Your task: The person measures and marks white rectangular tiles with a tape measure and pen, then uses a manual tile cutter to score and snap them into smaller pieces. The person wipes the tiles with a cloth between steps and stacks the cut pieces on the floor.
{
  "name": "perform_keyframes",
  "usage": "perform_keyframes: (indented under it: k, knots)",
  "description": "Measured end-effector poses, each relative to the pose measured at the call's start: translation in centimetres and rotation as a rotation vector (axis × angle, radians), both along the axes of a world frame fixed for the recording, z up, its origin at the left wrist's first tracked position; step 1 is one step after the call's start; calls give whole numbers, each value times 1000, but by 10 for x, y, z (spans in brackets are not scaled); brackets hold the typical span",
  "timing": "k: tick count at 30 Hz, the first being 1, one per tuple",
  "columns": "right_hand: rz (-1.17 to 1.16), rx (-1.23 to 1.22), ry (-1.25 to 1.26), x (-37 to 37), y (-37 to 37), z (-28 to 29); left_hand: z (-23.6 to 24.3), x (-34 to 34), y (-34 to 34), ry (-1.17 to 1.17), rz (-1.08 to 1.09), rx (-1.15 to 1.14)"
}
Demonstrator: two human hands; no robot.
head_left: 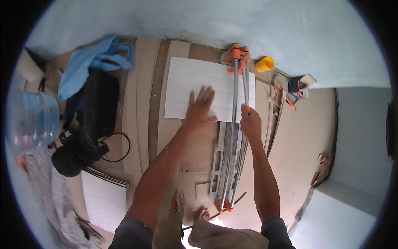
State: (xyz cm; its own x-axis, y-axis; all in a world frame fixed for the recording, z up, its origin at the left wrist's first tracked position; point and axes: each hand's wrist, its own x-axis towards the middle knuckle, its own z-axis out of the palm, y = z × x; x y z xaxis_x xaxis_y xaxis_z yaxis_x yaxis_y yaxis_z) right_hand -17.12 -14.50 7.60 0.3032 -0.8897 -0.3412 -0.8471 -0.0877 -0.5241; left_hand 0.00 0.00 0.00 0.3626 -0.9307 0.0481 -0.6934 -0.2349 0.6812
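Observation:
A white rectangular tile [180, 89] lies across the bed of a manual tile cutter [226, 157] that has two long metal rails and orange end pieces. Pressed flat on the tile, with its fingers spread, is my left hand [200, 112]. My right hand [251, 124] is wrapped round the tile cutter's handle [246, 93], just right of the rails near the tile's near right corner. Most of the grip is hidden inside the fist. The tile's right part passes beneath the rails.
A yellow cup [264, 64] stands by the wall at the far right, near a small dark box [296, 85]. On the left are a blue bag [89, 62], a black case [99, 106], a large water bottle [35, 118] and stacked white tiles [103, 199]. Cardboard strips cover the floor.

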Motion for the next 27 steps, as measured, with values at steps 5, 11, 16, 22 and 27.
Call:
perform_keyframes:
  k: [5, 11, 16, 22, 27]
  knots:
    - [-44, 196, -195, 14, 4, 10, -19, 5, 1, 56, 84, -136]
    - [-38, 151, -137, 13, 12, 19, -12, 2, 5, 97, 128, -188]
    - [-22, 181, -124, 25, 14, 16, -20, 3, 6, 29, 143, -123]
    - [-102, 189, -168, 25, 18, 15, -8, 11, 7, 138, 89, -117]
    - [-113, 125, -67, 16, 5, 2, -8, 13, 2, 169, 68, -122]
